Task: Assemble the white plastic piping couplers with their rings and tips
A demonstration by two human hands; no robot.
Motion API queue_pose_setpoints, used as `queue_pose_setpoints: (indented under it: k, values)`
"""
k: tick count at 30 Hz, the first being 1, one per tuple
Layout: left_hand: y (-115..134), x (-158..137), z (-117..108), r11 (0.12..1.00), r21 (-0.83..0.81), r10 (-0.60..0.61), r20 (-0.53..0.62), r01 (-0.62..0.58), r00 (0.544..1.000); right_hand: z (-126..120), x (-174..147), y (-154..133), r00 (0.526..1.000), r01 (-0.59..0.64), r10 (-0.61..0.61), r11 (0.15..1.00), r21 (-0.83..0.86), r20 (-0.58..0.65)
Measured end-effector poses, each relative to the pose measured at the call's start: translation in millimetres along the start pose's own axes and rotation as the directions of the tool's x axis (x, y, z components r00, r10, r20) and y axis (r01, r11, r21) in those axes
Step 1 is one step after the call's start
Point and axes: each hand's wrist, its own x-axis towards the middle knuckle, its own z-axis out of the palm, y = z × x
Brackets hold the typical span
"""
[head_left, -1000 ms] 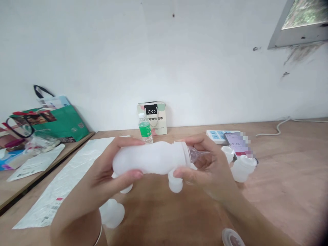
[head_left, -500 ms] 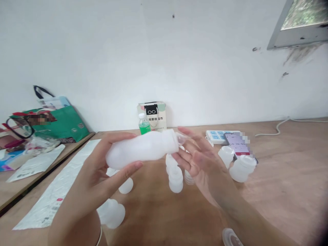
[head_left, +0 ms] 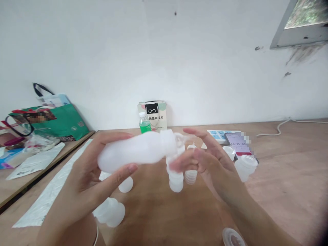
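My left hand (head_left: pixel 92 171) is wrapped around a white plastic squeeze bottle (head_left: pixel 133 150), which lies nearly level with its mouth end towards the right. On that end sits a translucent cap (head_left: pixel 179 140) with a thin spout, blurred by motion. Just right of the cap is my right hand (head_left: pixel 205 164), its index finger and thumb apart and nothing visible between them. Below the held bottle, several white bottle parts (head_left: pixel 176 182) stand on the table. A ribbed translucent piece (head_left: pixel 191 177) is beside them, partly behind my right fingers.
White bottles (head_left: pixel 112 213) stand near my left wrist, and others (head_left: pixel 245 167) by a phone (head_left: pixel 238 143) and power strip (head_left: pixel 217 136). A clear lid (head_left: pixel 232 237) lies at the front edge. Against the wall stand a drink bottle (head_left: pixel 145 126), a paper bag (head_left: pixel 160 114) and a green bag (head_left: pixel 69 121).
The bottle in my left hand has shifted slightly left. My right fingers have drawn back from its mouth end, where the spouted cap now shows.
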Motion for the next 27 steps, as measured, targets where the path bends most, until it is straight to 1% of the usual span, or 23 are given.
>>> queue_pose_setpoints:
  k: [1,2,3,4,6,8,9,10,12,13,14,15,17,18,20,21,22,23,25,26,27]
  values:
    - [-0.5,-0.9,-0.8,1.0,0.013,-0.025,-0.055,0.026,0.998,-0.8,-0.3,-1.6,1.0,-0.009,0.009,0.999,-0.031,-0.002]
    - [-0.7,-1.7,-1.8,0.999,0.013,-0.042,-0.084,0.043,0.996,-1.3,-0.4,-2.6,1.0,0.003,-0.003,0.998,-0.06,-0.014]
    - [-0.6,-2.1,-2.6,0.999,0.006,-0.042,-0.081,0.043,0.996,-1.5,-0.2,-3.0,0.998,0.036,-0.04,0.995,-0.088,-0.042]
    - [0.0,-2.2,-3.3,1.0,-0.008,-0.023,-0.048,0.023,0.999,-1.4,0.0,-3.0,0.993,0.085,-0.094,0.99,-0.114,-0.078]
    - [1.9,-1.2,-3.4,0.999,-0.034,0.041,0.064,-0.039,0.997,-0.5,0.2,-2.5,0.973,0.176,-0.195,0.972,-0.154,-0.124]
    - [4.0,0.2,-1.8,0.996,-0.023,0.087,0.141,-0.084,0.986,0.1,-0.3,-2.6,0.973,0.199,-0.215,0.965,-0.172,-0.079]
    - [4.5,0.6,-0.7,0.995,-0.022,0.099,0.146,-0.097,0.984,-0.1,-0.9,-3.1,0.98,0.189,-0.198,0.967,-0.173,-0.038]
    - [4.7,0.8,0.5,0.995,-0.027,0.1,0.118,-0.097,0.988,-0.7,-1.5,-3.8,0.986,0.163,-0.165,0.971,-0.175,0.002]
    - [3.9,0.5,2.2,0.997,-0.031,0.075,0.012,-0.074,0.997,-2.8,-2.7,-5.4,0.995,0.095,-0.087,0.976,-0.197,0.048]
    - [3.1,0.2,2.4,0.997,-0.032,0.062,-0.043,-0.064,0.997,-4.1,-3.1,-5.9,0.997,0.07,-0.062,0.974,-0.214,0.044]
    - [2.3,-0.2,2.2,0.998,-0.032,0.053,-0.07,-0.056,0.996,-5.3,-3.4,-6.2,0.998,0.061,-0.057,0.971,-0.229,0.022]
    - [1.7,-0.4,1.4,0.998,-0.029,0.054,-0.066,-0.056,0.996,-6.2,-3.5,-6.1,0.997,0.072,-0.076,0.968,-0.242,-0.007]
    - [1.4,-0.4,-0.9,0.995,-0.022,0.102,0.027,-0.101,0.994,-7.3,-3.5,-5.4,0.986,0.146,-0.162,0.952,-0.271,-0.04]
    - [1.6,-0.3,-2.1,0.992,-0.019,0.128,0.076,-0.127,0.989,-7.5,-3.3,-5.0,0.977,0.193,-0.21,0.935,-0.297,-0.026]
    - [2.4,-0.3,-4.0,0.987,0.004,0.16,0.148,-0.162,0.976,-7.3,-3.0,-4.5,0.96,0.277,-0.276,0.894,-0.352,0.054]
    - [2.8,-0.4,-4.6,0.984,0.02,0.174,0.161,-0.179,0.972,-7.2,-2.8,-4.4,0.956,0.293,-0.28,0.883,-0.367,0.089]
    - [3.1,-0.7,-4.9,0.979,0.036,0.193,0.163,-0.201,0.968,-7.1,-2.7,-4.4,0.958,0.288,-0.268,0.884,-0.367,0.106]
    - [3.2,-0.9,-4.9,0.973,0.053,0.213,0.16,-0.224,0.964,-7.1,-2.5,-4.3,0.967,0.255,-0.234,0.899,-0.357,0.1]
    - [3.0,-1.1,-4.4,0.958,0.08,0.261,0.147,-0.275,0.954,-7.7,-2.1,-4.0,0.991,0.134,-0.12,0.938,-0.32,0.061]
    - [3.0,-1.0,-4.0,0.955,0.085,0.269,0.14,-0.283,0.953,-8.2,-1.9,-3.7,0.996,0.089,-0.076,0.943,-0.319,0.053]
    - [3.1,-0.6,-3.6,0.959,0.079,0.26,0.134,-0.271,0.956,-8.8,-1.7,-3.3,0.997,0.074,-0.059,0.938,-0.339,0.054]
